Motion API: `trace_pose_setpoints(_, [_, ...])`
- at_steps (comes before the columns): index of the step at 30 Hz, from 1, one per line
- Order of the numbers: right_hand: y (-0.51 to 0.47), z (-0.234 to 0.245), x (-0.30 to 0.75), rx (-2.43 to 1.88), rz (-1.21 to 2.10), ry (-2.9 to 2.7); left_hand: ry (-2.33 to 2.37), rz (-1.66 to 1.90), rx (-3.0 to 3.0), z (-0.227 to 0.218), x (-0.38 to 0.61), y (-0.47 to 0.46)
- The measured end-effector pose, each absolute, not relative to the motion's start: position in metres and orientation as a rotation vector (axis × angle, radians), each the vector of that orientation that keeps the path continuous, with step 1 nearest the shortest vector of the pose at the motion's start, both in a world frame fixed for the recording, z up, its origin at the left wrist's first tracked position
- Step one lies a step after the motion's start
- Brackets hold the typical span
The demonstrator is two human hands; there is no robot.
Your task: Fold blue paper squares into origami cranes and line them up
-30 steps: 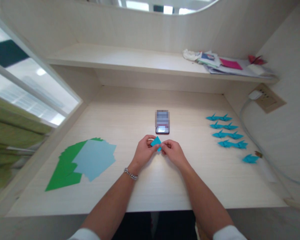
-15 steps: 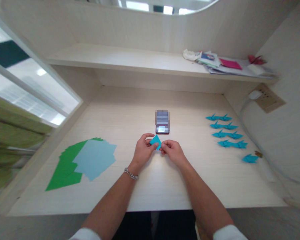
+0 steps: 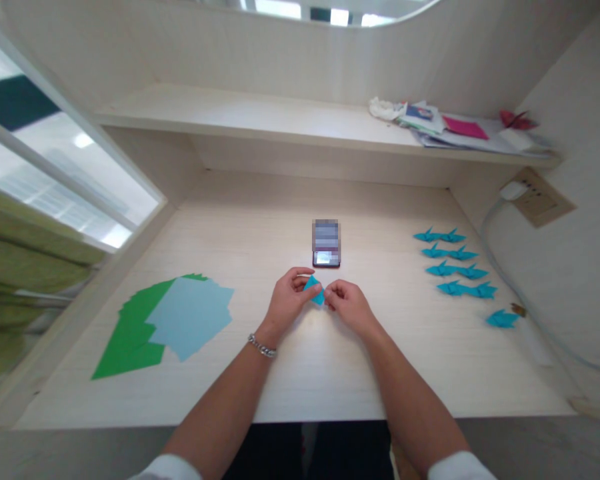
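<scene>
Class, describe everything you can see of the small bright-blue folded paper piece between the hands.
The small bright-blue folded paper piece looks thin, with straight edges and pointed corners. It is held at a slant over the pale wood-look desk, just nearer the person than the dark-edged rectangular phone. The bare left hand holds it, the thumb across its face, hiding part. The bare right hand has fingertips at its right edge; whether they grip it is unclear.

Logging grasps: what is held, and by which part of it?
Folded blue paper, by its left side in the left hand; right hand at its right edge, grip unclear.
</scene>
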State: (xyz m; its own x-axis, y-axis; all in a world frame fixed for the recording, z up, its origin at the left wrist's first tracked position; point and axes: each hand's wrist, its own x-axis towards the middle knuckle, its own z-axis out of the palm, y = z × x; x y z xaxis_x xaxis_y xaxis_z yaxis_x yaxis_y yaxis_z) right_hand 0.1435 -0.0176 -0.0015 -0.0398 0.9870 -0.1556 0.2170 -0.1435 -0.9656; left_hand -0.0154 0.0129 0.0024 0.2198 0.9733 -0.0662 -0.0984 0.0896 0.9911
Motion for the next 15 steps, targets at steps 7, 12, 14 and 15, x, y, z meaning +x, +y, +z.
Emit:
trace_pose_setpoints(7, [-0.0180,-0.0008,0.1389,-1.389,1.305,-1.339,1.037,1.089,1.104,0.0021,-0.0180,0.0149])
trace_pose_setpoints(12, [-0.0160,-0.0013,0.1383,-1.386,1.300,-1.342,1.014,1.091,1.077,0.0041,-0.0144,0.0133])
trace_pose_setpoints(14, [-0.0163,-0.0006,0.1392,-1.368,1.290,-1.358,1.019,1.113,1.050,0.0046,-0.0142,0.0141])
trace_pose_setpoints(15, [-0.0167,-0.0003,0.1398,-1.370,1.272,-1.372,1.028,1.134,1.037,0.0046,-0.0149,0.0152])
